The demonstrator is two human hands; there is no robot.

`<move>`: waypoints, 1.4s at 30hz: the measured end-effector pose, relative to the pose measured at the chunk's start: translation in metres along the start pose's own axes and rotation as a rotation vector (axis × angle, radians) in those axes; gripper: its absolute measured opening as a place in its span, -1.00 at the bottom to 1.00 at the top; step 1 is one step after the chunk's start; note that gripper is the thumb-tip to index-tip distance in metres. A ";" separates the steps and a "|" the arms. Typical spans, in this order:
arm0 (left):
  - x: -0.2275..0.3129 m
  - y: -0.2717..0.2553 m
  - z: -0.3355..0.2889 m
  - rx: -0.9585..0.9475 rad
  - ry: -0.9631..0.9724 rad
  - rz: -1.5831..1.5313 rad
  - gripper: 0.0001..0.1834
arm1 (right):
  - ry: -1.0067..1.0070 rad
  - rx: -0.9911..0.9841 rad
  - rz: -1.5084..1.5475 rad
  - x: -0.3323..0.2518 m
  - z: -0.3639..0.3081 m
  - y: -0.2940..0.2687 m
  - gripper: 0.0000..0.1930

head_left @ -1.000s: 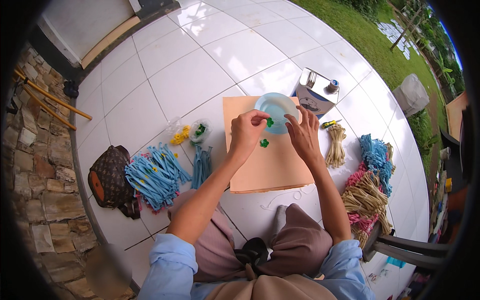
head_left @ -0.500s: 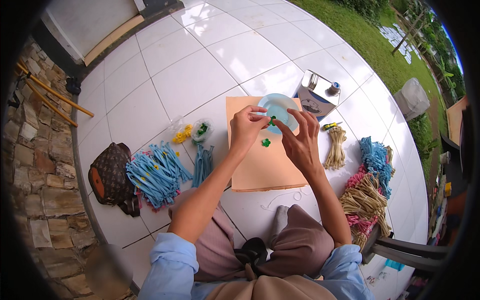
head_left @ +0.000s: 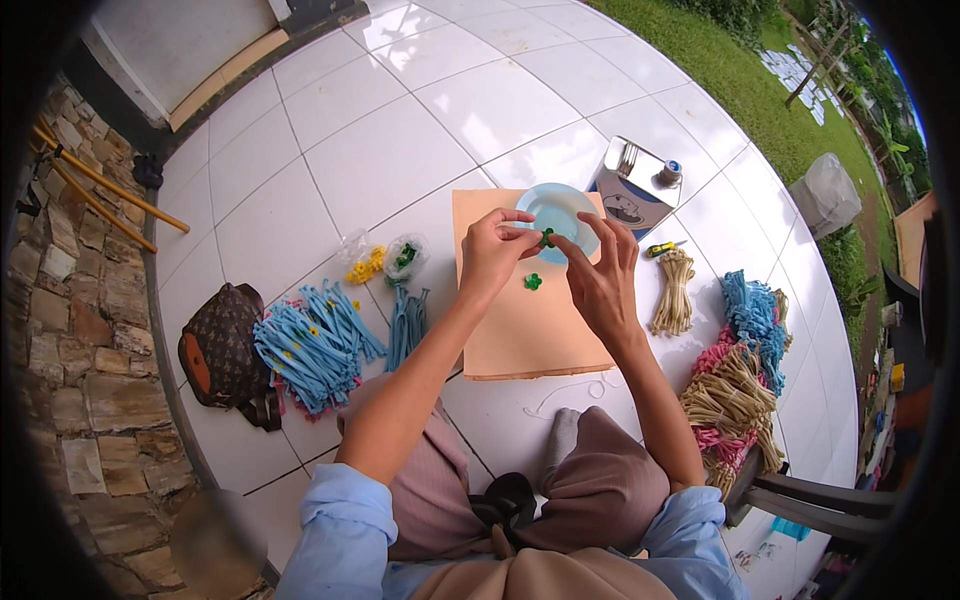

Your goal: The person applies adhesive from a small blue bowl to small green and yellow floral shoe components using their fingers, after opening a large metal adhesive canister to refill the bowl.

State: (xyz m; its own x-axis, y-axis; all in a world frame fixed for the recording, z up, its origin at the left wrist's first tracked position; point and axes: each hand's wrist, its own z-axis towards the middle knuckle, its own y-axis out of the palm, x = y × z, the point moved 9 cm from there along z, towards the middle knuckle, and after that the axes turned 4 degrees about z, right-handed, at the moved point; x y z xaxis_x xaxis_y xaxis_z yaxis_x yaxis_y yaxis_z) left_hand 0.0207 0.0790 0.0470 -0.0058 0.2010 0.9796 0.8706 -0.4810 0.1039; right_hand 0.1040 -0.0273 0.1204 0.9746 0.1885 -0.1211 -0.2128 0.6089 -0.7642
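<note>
My left hand [head_left: 494,246] pinches a small green flower-shaped piece [head_left: 547,238] just in front of a pale blue bowl [head_left: 541,196]. With its index finger at the piece's edge and the other fingers spread, my right hand [head_left: 607,268] comes in from the other side. A second green flower piece [head_left: 533,282] lies on the tan board [head_left: 530,340] under my hands. Clear plastic bags with yellow flower pieces [head_left: 367,265] and green pieces [head_left: 404,255] are left of the board.
Light blue cord bundles [head_left: 310,345] and a brown patterned bag [head_left: 222,345] lie at left. A metal can [head_left: 636,185] stands behind the bowl's right side. A screwdriver [head_left: 661,249], a beige cord bundle [head_left: 673,295] and a mixed cord pile [head_left: 730,395] are at right.
Both hands keep nearly the same place around the green flower piece. The whole view has shifted very slightly; nothing else has visibly moved.
</note>
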 end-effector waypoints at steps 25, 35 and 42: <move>0.005 -0.057 -0.019 0.142 0.340 0.907 -0.91 | 0.483 -0.269 0.726 0.037 -0.018 0.060 -0.76; 0.017 -0.268 -0.063 0.619 0.044 0.031 -0.77 | 0.167 -0.377 1.071 -0.113 0.161 0.125 -0.77; -0.087 -0.312 -0.065 0.744 -0.091 0.011 -0.79 | 0.781 -0.578 1.195 -0.144 0.114 0.336 -0.72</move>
State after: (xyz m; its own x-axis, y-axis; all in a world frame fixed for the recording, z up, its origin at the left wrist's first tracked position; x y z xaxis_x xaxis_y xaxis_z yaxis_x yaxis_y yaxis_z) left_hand -0.2825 0.1561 -0.0591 0.0171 0.2852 0.9583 0.9735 0.2141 -0.0810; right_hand -0.1163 0.2384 -0.0467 0.0929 -0.2166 -0.9718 -0.9956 -0.0054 -0.0940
